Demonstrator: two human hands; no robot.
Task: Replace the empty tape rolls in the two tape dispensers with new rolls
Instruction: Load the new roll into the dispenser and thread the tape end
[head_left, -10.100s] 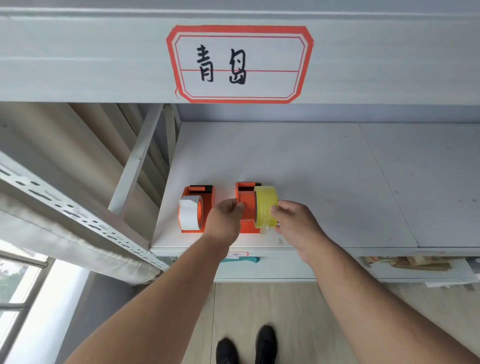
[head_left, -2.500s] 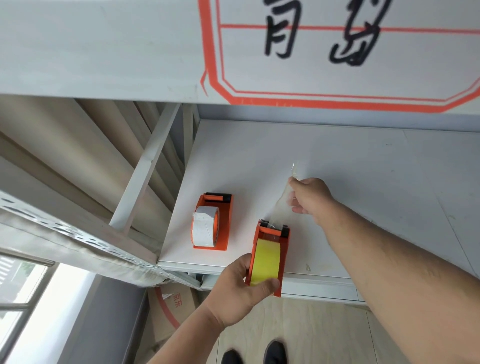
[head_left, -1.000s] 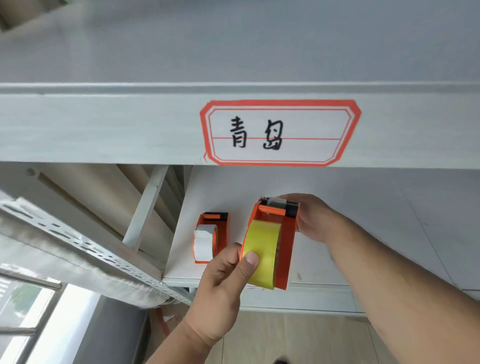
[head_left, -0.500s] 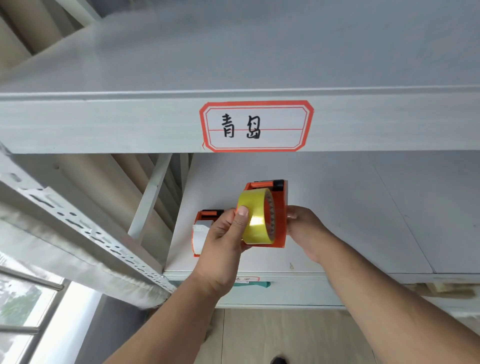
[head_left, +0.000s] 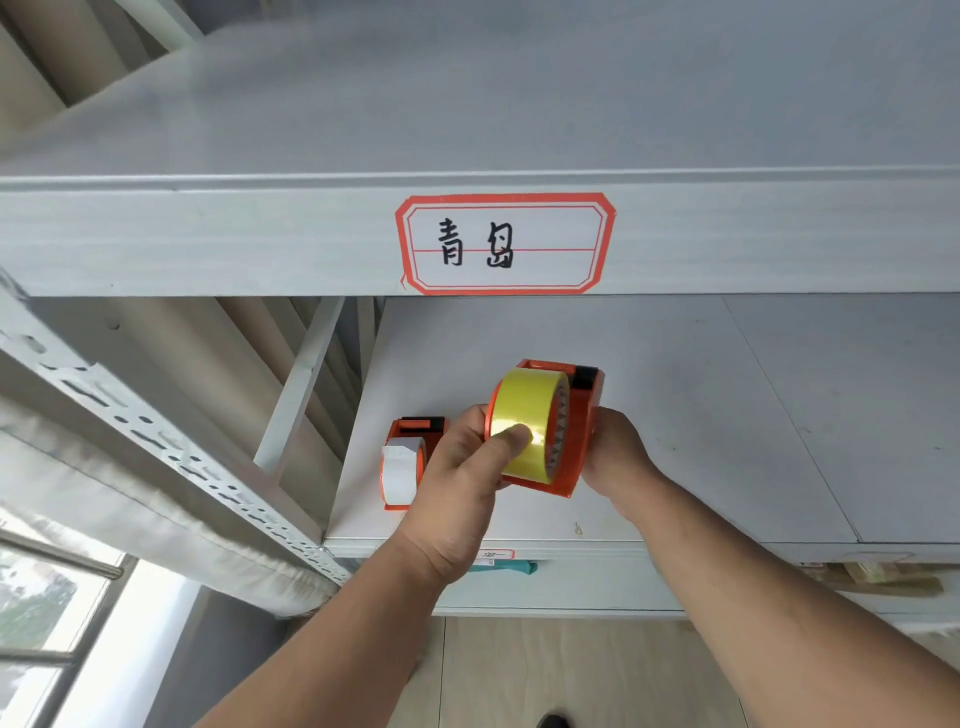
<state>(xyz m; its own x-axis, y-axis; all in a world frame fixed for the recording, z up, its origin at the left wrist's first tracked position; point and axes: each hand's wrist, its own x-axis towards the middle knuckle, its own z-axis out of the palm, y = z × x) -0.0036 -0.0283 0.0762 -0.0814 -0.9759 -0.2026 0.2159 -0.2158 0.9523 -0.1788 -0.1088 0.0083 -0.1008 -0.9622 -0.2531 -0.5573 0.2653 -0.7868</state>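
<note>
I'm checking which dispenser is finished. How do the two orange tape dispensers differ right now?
The right dispenser carries a yellow roll and is gripped by the left hand and right hand. The left dispenser carries a white roll and rests untouched on the shelf. Both are orange.

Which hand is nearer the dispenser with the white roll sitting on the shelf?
Left. The left hand is just right of the white-roll dispenser, gripping the yellow-roll dispenser beside it. The right hand holds that dispenser's far side, farther right.
</note>
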